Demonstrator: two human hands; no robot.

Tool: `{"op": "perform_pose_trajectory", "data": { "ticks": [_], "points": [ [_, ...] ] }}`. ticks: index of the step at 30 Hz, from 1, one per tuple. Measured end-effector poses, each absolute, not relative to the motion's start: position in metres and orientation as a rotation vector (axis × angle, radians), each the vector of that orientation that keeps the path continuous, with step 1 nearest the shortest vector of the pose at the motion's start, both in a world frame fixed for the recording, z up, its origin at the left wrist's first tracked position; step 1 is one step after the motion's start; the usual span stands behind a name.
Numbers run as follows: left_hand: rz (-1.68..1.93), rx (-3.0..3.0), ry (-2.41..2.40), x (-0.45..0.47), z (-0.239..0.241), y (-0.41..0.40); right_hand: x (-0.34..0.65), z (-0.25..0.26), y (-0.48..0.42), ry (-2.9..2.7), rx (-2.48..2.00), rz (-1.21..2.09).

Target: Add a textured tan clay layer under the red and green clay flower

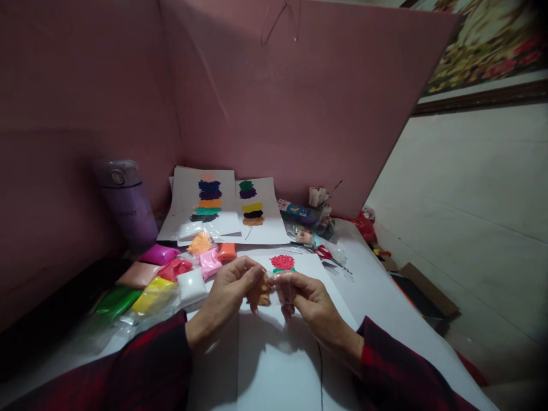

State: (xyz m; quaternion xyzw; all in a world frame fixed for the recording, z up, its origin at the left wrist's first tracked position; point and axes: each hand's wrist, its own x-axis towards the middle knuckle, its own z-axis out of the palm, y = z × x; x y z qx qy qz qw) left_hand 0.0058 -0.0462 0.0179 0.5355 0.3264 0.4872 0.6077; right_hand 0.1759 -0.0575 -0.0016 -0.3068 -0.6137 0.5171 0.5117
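My left hand (231, 288) and my right hand (306, 297) meet above a white sheet (278, 354), both pinching a small clear plastic packet (280, 285). An orange-brown lump of clay (262, 297) shows between my hands, under the left fingers. On the sheet just beyond my fingers is a red clay flower with a green base (282, 263). Both hands are closed in a pinch.
Several bagged clay colours (162, 277) lie at the left: magenta, pink, red, yellow, green, white, orange. Two sheets with stacked clay smears (209, 200) lean against the pink board. A purple bottle (126, 202) stands at the left. Red scissors (323, 252) and small tools lie at the right.
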Motion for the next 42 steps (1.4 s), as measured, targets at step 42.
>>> {"op": "perform_pose_trajectory", "data": {
  "ticks": [42],
  "points": [
    [1.154,1.208,0.799,0.0028,0.0161,-0.0447,0.1744,-0.0026,-0.061,-1.528,-0.808,1.238]
  ]
}}
